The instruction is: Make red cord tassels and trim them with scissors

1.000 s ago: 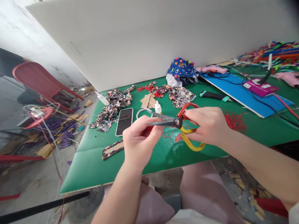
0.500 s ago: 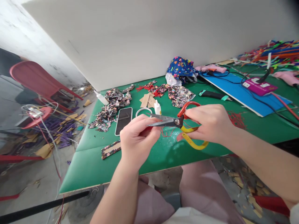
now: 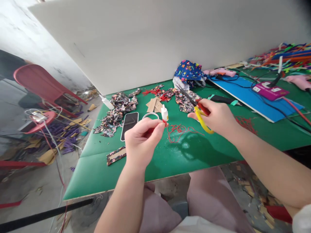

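Note:
My left hand [image 3: 144, 137] is closed in a pinch over the green table [image 3: 92, 176]. Between its thumb and forefinger a small tuft of red string [image 3: 165, 122] sticks out; the rest is hidden by the fingers. My right hand [image 3: 215, 116] grips scissors [image 3: 201, 118] with one red and one yellow handle, blades pointing up and left, away from the left hand. Loose red thread [image 3: 179, 130] lies on the table between the hands. Just behind the left fingertips stands a small white glue bottle [image 3: 164, 113]. A phone [image 3: 130, 124] and a white ring [image 3: 150, 114] lie beside the left hand.
Crumpled floral fabric [image 3: 116, 111] and another white bottle [image 3: 107, 103] lie at left. A fabric-covered strip [image 3: 116, 156] is near the front. Cardboard pieces [image 3: 154, 104], a cutter knife [image 3: 224, 99], a blue board [image 3: 255, 97], a purple power socket [image 3: 270, 90] and pink glue guns [image 3: 298, 81] occupy the back and right.
The scissors have moved right and up, away from my left hand, and their blades now point up and left. The red tuft at my left fingertips and the thread on the table show more fully.

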